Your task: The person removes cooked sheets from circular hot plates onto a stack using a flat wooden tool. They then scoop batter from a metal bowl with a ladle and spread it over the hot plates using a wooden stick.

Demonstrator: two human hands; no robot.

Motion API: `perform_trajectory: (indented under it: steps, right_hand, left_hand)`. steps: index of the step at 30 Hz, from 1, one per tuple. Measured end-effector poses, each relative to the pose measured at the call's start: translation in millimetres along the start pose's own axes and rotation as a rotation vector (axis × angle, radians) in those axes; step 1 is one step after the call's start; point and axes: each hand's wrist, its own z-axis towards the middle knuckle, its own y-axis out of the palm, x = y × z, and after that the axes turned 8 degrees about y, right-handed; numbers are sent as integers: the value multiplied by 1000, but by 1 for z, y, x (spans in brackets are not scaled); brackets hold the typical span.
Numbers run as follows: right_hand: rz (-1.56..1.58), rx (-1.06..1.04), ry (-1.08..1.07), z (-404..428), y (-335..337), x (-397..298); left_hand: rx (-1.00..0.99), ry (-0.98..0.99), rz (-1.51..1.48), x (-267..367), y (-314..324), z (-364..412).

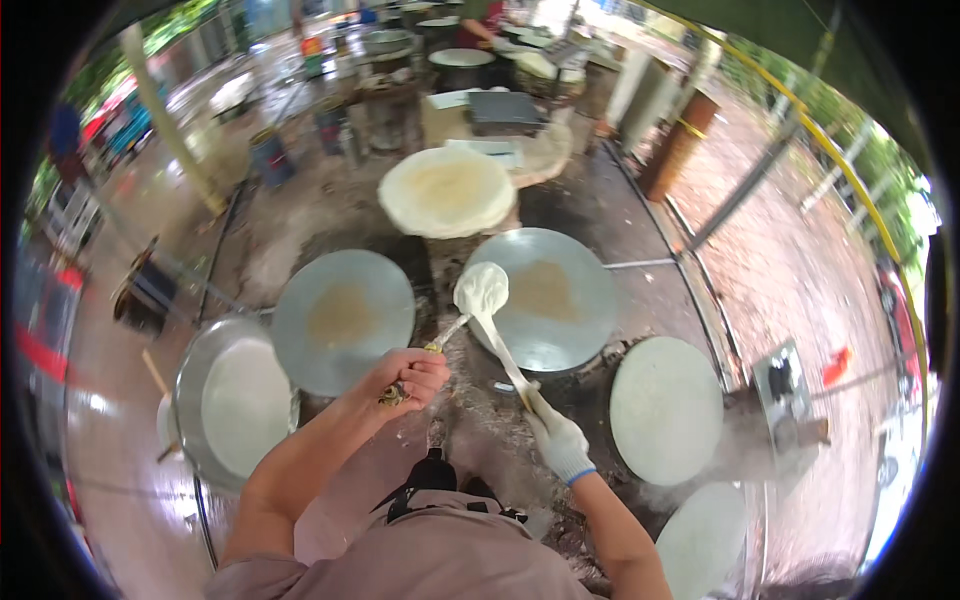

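Observation:
My bare left hand (414, 381) is closed around the wrapped handle of a ladle (481, 289), whose bowl is coated with white batter. The bowl hangs over the left edge of a round metal griddle (592, 300). In a white knit glove, my right hand (556, 439) grips a long, thin batter-coated spatula or scraper (504, 352); its far end meets the ladle bowl. A second round griddle (300, 315) lies to the left. Both griddles have a brownish patch in the middle. Beyond them a stack of thin round flatbreads (446, 191) rests on a support.
A large metal basin (196, 375) of white batter stands at the left. Pale round covers or batter-covered griddles (667, 411) lie at the right, with steam nearby. A dark box (504, 109) and a rusty pipe (679, 146) stand farther back. Another person (480, 30) works at the far end.

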Motion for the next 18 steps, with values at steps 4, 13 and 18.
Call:
perform_trajectory:
  steps: [4, 13, 18]
  right_hand:
    - [6, 7, 185, -25, -21, 72]
    - [1513, 596, 507, 100, 13, 54]
    - [798, 782, 550, 143, 73, 86]
  left_hand:
    - [-88, -83, 155, 13, 36, 66]
    - [-159, 206, 1178, 7, -4, 241]
    - [-114, 373, 1763, 5, -75, 324]
